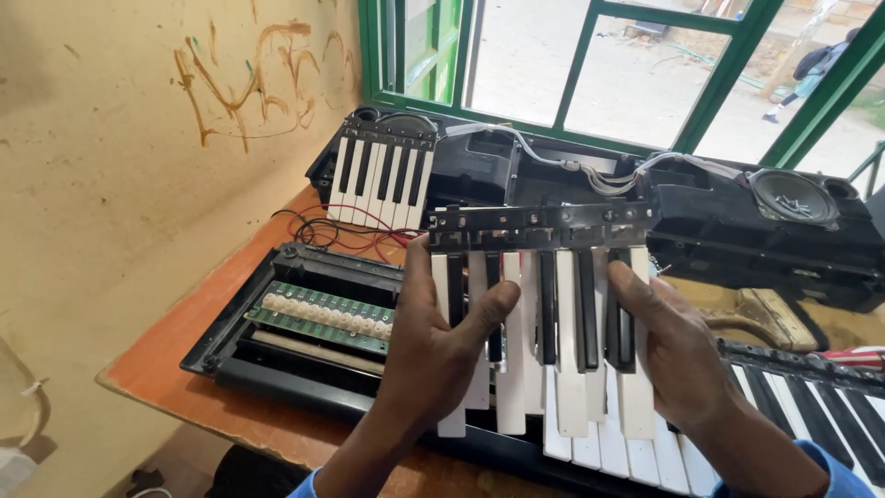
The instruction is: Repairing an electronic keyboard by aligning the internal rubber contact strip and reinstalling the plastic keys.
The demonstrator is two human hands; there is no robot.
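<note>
Detached plastic block of white and black piano keys (544, 323), joined along a dark perforated top bar: held at frame centre, above the opened black keyboard casing (304, 369) on the orange table (184, 369). Left hand (442, 355) at 7 o'clock, fingers closed around its keys; right hand (678, 355) at 4 o'clock, fingers likewise gripping.

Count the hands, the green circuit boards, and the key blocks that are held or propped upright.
Hands: 2, left hand, right hand
Green circuit board: 1
Key blocks: 2, held key block, propped key block
Total: 5
</note>
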